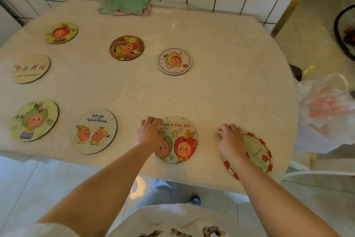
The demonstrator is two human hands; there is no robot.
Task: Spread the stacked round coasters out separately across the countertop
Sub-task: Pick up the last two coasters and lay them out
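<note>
Several round cartoon coasters lie apart on the pale countertop (221, 86). My left hand (149, 133) rests with curled fingers on the left edge of the "Have a nice day" coaster (182, 140), which lies flat near the front edge. My right hand (229, 138) presses its curled fingers on the upper left rim of a green coaster with a red border (257, 152), flat at the front right. Other coasters lie singly: "we are" coaster (96, 132), green-character coaster (34, 120), brown coaster (126, 47), white coaster (174, 61).
A green and pink cloth (124, 5) lies at the back by the tiled wall. Two more coasters (61, 33) (30, 69) sit at the far left. A white plastic bag (326, 111) hangs beyond the right edge. The counter's right middle holds nothing.
</note>
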